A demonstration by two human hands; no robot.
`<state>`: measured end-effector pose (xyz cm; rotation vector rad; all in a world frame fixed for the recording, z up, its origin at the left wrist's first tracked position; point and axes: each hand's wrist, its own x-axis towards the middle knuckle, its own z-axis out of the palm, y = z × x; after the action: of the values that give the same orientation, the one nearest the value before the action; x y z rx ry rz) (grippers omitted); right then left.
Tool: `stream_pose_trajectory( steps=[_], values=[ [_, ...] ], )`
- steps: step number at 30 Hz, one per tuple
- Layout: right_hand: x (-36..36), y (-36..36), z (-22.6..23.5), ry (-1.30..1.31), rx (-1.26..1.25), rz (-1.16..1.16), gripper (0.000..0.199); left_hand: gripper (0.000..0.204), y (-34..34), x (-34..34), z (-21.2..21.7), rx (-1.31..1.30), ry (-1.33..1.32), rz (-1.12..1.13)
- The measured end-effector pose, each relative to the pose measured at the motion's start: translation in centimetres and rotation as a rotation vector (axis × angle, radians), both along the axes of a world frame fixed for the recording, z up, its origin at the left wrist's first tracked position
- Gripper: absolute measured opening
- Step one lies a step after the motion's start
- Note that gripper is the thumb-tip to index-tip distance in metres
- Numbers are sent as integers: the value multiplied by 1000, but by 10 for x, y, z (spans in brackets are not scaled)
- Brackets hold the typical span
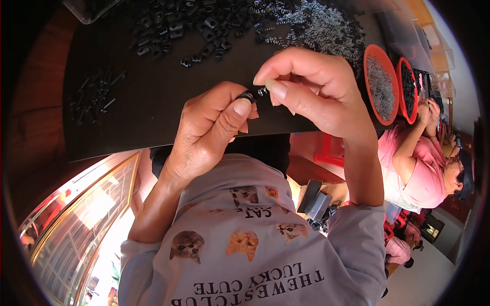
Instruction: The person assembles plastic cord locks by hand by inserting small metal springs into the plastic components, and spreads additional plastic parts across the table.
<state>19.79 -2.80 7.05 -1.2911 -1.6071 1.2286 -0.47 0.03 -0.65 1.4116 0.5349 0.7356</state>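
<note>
My left hand (210, 125) is closed, pinching a small black plastic part (247, 96) between thumb and forefinger; most of that part is hidden by the fingers. Just to its right, my right hand (319, 92) holds a tiny silver coil spring (262, 92) between the tips of thumb and forefinger. The spring points at the black part, and a narrow gap seems to lie between them. Both hands are raised over the near edge of the dark table (153, 102).
Loose black plastic parts (176, 30) and a heap of silver springs (321, 28) cover the far side. Thin black pins (97, 97) lie at left. A red bowl of springs (380, 84) and a red bowl of black parts (408, 89) stand at right, near a co-worker in pink (416, 173).
</note>
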Motion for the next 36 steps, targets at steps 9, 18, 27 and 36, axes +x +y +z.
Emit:
stream_pose_trajectory(
  steps=[9,18,27,36],
  values=[
    [-12,-1,-11,-86,92,0,13,31,0,-3,-2,43,13,-18],
    [-20,-3,-13,-182,204,-69,8,30,0,-1,-2,7,-24,20],
    [-14,-2,-30,-161,454,11,10,28,0,0,-2,29,-28,26],
    [4,7,-40,-365,507,-109,9,30,-1,2,-2,8,-26,41]
  ],
)
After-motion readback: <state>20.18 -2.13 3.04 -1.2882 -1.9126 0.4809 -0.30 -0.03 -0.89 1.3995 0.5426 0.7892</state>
